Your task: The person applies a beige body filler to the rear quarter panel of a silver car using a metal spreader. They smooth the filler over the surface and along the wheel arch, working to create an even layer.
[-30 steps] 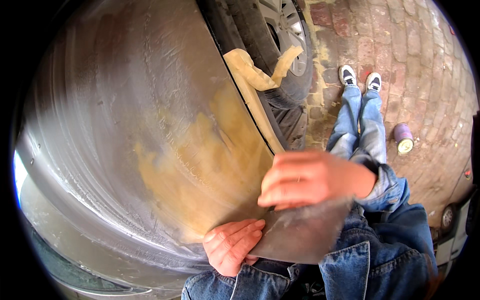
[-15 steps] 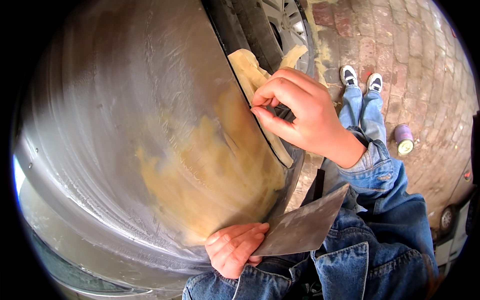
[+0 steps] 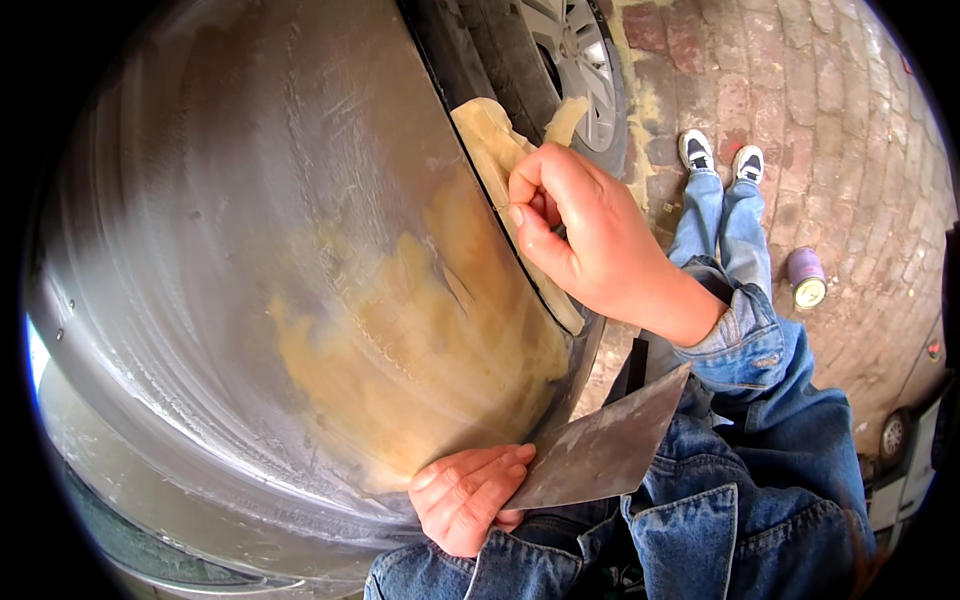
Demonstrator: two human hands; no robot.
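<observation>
My left hand (image 3: 468,502) grips a corner of a thin grey metal plate (image 3: 605,440), its knuckles against the lower part of a grey car panel (image 3: 230,210). A yellowish patch of smeared filler (image 3: 420,340) covers the panel's right-hand area. Along the panel's dark edge runs a crumpled beige strip of masking tape (image 3: 488,138), with a loose end (image 3: 567,120) sticking up behind my right hand. My right hand (image 3: 605,245) is closed in a pinch over that strip, thumb against curled fingers. The bit of tape between the fingertips is mostly hidden.
A car wheel (image 3: 580,60) stands beyond the tape. Brick paving (image 3: 800,150) lies to the right, with a purple can (image 3: 806,278) on it near my legs and shoes (image 3: 697,150). Another vehicle's wheel (image 3: 895,435) shows at the far right.
My right hand has shifted slightly right and down, its fingers more tightly curled. The tape's loose end has swung a little left and down. My left hand and the plate have barely moved.
</observation>
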